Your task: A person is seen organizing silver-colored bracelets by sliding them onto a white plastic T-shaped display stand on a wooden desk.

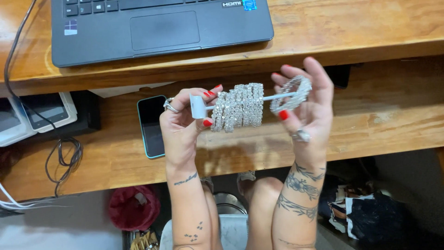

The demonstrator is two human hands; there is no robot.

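Currently: stack of sparkly rhinestone bracelets [239, 107] sits bunched mid-way on a thin white rod [277, 97], held in the air over the lower wooden shelf [384, 120]. My left hand [181, 121] pinches the white block end [197, 106] of the rod, fingers closed on it. My right hand [311, 104] grips one separate bracelet [292, 94] at the rod's far end, thumb and fingers curled around it. Phone [151, 126] lies on the shelf beside my left hand; laptop [157, 28] on the desk [351, 28] above.
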